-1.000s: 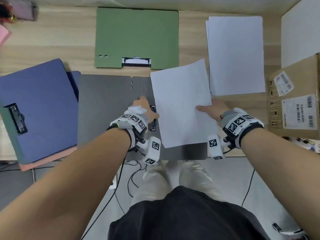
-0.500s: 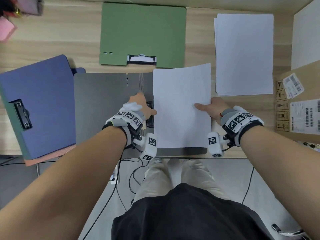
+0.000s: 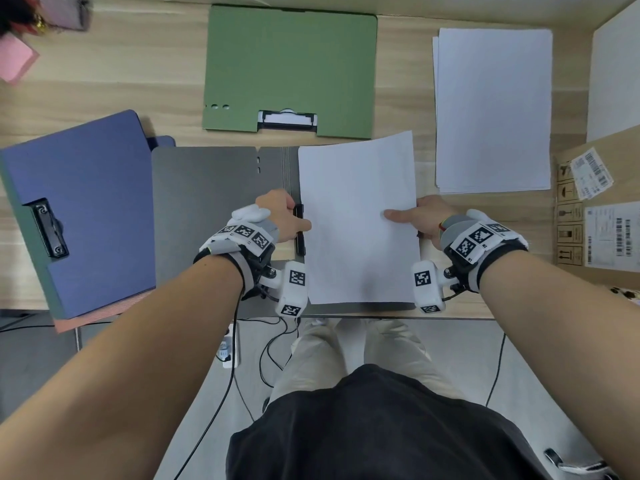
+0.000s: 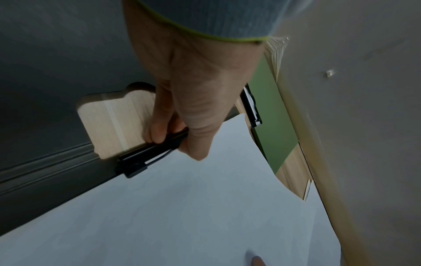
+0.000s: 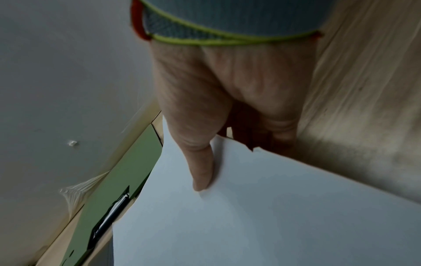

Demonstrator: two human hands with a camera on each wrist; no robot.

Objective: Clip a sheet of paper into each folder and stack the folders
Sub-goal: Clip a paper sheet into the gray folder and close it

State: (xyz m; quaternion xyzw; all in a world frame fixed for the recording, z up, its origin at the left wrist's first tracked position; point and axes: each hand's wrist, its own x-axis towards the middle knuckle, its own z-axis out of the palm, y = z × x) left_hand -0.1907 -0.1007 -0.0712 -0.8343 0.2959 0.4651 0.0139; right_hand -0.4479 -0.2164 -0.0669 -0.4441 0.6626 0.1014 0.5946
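An open grey folder (image 3: 207, 209) lies at the near edge of the table. My left hand (image 3: 282, 216) pinches its black clip (image 3: 298, 233) between thumb and fingers; the left wrist view shows the clip (image 4: 145, 158) raised over the paper's edge. A white sheet (image 3: 360, 220) lies over the folder's right half, its left edge at the clip. My right hand (image 3: 415, 220) pinches the sheet's right edge, thumb (image 5: 202, 172) on top and fingers underneath. A closed green folder (image 3: 291, 64) with a clipped sheet lies behind.
A blue folder (image 3: 79, 209) tops a stack at the left, over a pink one. A pile of blank paper (image 3: 491, 109) lies at the back right. A cardboard box (image 3: 602, 216) stands at the right edge. Cables hang below the table edge.
The sheet has turned from tilted to square with the grey folder and slid left to the clip. My left hand stays on the clip; my right hand keeps its hold.
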